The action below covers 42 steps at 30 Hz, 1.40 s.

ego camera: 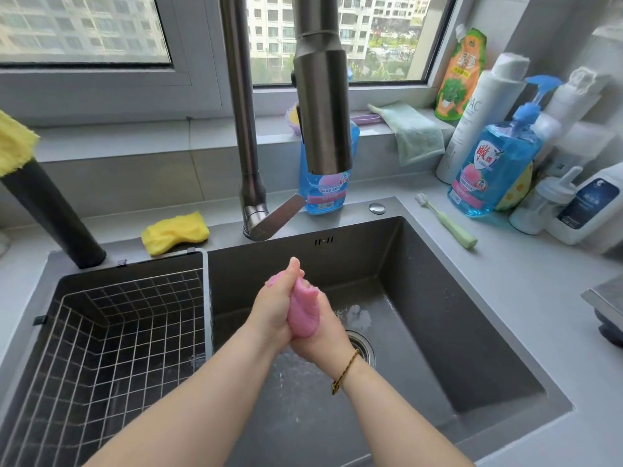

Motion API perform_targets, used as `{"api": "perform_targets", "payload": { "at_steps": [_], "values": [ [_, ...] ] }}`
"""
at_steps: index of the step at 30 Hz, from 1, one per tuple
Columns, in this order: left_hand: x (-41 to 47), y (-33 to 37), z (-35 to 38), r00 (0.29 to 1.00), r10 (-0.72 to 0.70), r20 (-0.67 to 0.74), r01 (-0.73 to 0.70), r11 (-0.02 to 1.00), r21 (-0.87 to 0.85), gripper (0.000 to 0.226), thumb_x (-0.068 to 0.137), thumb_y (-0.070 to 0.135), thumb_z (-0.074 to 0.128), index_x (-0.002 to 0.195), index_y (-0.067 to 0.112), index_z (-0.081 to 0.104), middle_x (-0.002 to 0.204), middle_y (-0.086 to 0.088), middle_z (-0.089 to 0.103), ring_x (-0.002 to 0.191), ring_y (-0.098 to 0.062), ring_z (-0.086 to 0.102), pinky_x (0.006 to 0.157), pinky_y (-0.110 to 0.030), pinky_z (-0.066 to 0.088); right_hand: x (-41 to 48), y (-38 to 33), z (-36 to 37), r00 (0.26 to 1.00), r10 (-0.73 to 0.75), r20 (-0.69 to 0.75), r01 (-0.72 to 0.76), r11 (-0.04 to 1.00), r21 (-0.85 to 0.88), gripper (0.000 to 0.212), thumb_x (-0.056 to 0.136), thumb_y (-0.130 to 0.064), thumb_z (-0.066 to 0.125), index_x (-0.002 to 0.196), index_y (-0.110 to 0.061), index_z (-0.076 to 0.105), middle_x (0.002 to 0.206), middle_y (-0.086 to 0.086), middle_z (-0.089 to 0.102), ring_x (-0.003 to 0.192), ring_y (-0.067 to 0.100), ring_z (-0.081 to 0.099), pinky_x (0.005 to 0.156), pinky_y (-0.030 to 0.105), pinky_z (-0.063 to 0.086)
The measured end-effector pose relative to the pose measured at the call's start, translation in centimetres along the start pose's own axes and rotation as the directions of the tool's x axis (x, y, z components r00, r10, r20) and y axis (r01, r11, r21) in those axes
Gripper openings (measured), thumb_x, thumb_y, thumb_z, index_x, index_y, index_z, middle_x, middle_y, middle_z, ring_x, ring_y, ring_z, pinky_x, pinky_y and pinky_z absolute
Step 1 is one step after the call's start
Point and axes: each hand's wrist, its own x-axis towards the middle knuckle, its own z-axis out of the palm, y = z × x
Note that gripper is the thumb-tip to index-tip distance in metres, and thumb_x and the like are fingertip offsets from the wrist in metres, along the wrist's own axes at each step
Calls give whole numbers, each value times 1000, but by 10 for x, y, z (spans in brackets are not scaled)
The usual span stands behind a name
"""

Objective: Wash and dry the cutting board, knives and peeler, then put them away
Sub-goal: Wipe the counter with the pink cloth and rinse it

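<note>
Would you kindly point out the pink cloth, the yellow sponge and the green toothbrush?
pink cloth [303,313], head view, middle of the wad squeezed between both hands.
yellow sponge [175,232], head view, centre of its top face.
green toothbrush [450,225], head view, mid-handle.

Bright daylight enters through the wide glass window [337,38] behind the tall brushed-steel tap [322,96]; the pale grey bench [526,274] is evenly lit, shadows soft; straight lines bow at the edges; the white plastic bottles [573,106] at right blur.
</note>
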Motion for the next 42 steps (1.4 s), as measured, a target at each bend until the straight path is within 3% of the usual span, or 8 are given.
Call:
{"api": "perform_targets", "payload": {
  "at_steps": [11, 14, 18, 22, 26, 30, 33, 42],
  "values": [
    [8, 14, -27, 856, -397, 332, 290, 900, 326, 52, 83, 31, 42, 37, 10, 52, 39, -4, 48, 38, -14, 49, 52, -22, 44, 12, -13, -25, 841, 210, 498, 322, 545, -774, 8, 82, -14, 53, 83, -7, 56, 75, 6, 58, 79, 24, 56, 66, 27, 44],
    [4, 18, -29, 883, -358, 303, 333, 933, 134, 27, 80, 13, 48, 65, 5, 68, 64, -7, 66, 55, -15, 62, 58, -27, 54, 17, 5, -24, 928, -180, 325, 371, 416, -830, 23, 86, -16, 45, 74, -13, 64, 69, 2, 64, 68, 23, 62, 61, 27, 45],
    [2, -9, -47, 922, -358, 147, 364, 931, -14, 34, 85, 10, 56, 118, 13, 52, 108, -9, 55, 104, -22, 55, 82, -38, 50, 14, 18, -33, 644, -755, 122, 447, 242, -861, 50, 90, -8, 23, 47, -16, 47, 44, -1, 43, 59, 18, 40, 73, 34, 43],
    [-21, -22, -58, 613, -668, 423, 600, 741, 301, 39, 60, 11, 79, 95, 1, 65, 92, -16, 69, 79, -28, 70, 53, -36, 58, 16, 22, -27, 419, -885, 203, 492, 33, -870, 43, 91, -4, 30, 56, -15, 52, 57, 0, 52, 78, 20, 46, 96, 55, 35],
    [-12, -17, -52, 595, -771, 227, 358, 508, 784, 14, 83, 6, 52, 95, 12, 49, 51, 6, 60, 43, -3, 53, 37, -12, 37, 21, 41, -34, 350, -858, 377, 565, -128, -815, 37, 88, -1, 36, 62, -17, 58, 67, -1, 61, 80, 22, 61, 92, 59, 43],
    [1, -12, -28, 865, -497, 77, -212, -222, 952, 22, 80, 12, 56, 57, 12, 53, 33, 5, 50, 35, -7, 48, 44, -16, 36, 15, 44, -25, 657, -649, 384, 608, 155, -778, 6, 62, -13, 67, 59, -16, 63, 58, -2, 63, 51, 16, 64, 48, 21, 50],
    [5, -21, -20, 950, -194, 246, -313, -559, 768, 20, 84, 13, 49, 100, 12, 62, 95, -3, 69, 91, -20, 65, 66, -24, 42, 19, 24, -25, 927, -167, 335, 373, 357, -856, 19, 65, -8, 72, 82, -11, 64, 80, 8, 68, 77, 21, 68, 61, 22, 49],
    [28, -18, -44, 567, -192, 801, -642, -713, 284, 16, 67, 28, 62, 78, 15, 64, 65, 0, 65, 58, -18, 65, 49, -20, 28, 13, 15, -37, 700, 457, 549, -401, 887, -227, 20, 82, -10, 57, 65, -2, 50, 55, 12, 49, 46, 21, 41, 46, 20, 30]
  ]
}}
